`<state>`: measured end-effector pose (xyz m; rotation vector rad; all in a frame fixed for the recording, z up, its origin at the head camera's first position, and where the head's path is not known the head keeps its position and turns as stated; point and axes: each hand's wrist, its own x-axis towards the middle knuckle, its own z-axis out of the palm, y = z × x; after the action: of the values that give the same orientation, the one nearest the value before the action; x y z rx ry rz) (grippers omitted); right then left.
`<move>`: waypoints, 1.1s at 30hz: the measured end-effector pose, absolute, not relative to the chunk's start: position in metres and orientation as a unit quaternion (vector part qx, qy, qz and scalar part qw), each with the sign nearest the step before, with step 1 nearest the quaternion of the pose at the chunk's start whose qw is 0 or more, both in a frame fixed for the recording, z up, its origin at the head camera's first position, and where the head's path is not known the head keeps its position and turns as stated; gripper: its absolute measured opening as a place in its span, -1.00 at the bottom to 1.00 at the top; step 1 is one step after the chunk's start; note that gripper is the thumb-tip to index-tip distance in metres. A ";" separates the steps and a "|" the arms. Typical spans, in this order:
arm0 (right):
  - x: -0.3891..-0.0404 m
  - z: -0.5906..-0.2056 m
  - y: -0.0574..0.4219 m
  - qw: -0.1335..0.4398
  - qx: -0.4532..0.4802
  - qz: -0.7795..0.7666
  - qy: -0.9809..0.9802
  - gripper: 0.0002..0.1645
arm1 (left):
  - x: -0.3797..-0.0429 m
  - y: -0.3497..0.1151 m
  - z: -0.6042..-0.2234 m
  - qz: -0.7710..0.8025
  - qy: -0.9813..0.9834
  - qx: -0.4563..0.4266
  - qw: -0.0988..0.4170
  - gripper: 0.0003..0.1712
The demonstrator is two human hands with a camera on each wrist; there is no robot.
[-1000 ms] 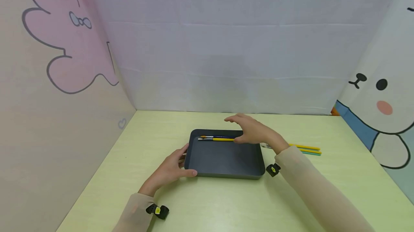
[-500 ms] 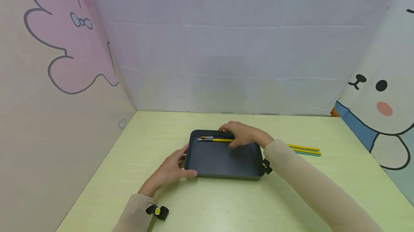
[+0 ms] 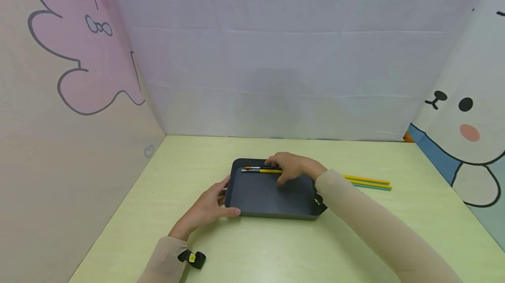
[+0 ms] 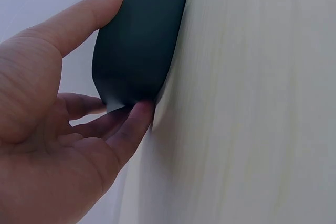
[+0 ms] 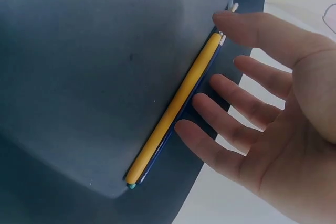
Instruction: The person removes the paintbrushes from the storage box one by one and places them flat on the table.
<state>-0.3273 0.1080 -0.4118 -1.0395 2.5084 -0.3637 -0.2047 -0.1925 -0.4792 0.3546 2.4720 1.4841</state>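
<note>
A dark grey rectangular tray (image 3: 272, 199) lies on the table. My left hand (image 3: 209, 206) holds its near left corner, thumb at the front wall (image 4: 139, 35) and fingers round the side. Inside, along the far wall, lie a yellow-handled paintbrush (image 5: 176, 106) and a dark blue paintbrush (image 5: 157, 156), side by side. A teal tip (image 5: 132, 185) peeks out at the yellow handle's end. My right hand (image 3: 292, 167) is over these brushes, fingers spread and slightly bent. Its thumb is near the ferrules; whether it touches them I cannot tell. In the head view it hides the handle ends.
Right of the tray, several more paintbrushes (image 3: 367, 181) with yellow and teal handles lie on the pale table (image 3: 276, 248), partly hidden by the right sleeve (image 3: 367, 213). A white cloth wall (image 3: 252, 99) stands behind, with printed panels at both sides.
My right hand has come down and to the left, from above the tray's far right part to the brushes inside. The left hand and tray have stayed put.
</note>
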 end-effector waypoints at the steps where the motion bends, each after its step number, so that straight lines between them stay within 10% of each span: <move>1: -0.327 -0.412 0.108 0.201 -0.372 -0.129 0.897 -0.13 | -0.205 -0.192 -0.479 0.508 0.845 0.122 0.118 0.35; 33: -0.326 -0.419 0.099 0.220 -0.358 -0.115 0.900 -0.34 | -0.203 -0.193 -0.478 0.510 0.843 0.125 0.119 0.35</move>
<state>-0.3256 0.0991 -0.4186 -0.9894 2.4886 -0.3184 -0.2029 -0.1935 -0.4785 0.3649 2.4633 1.4910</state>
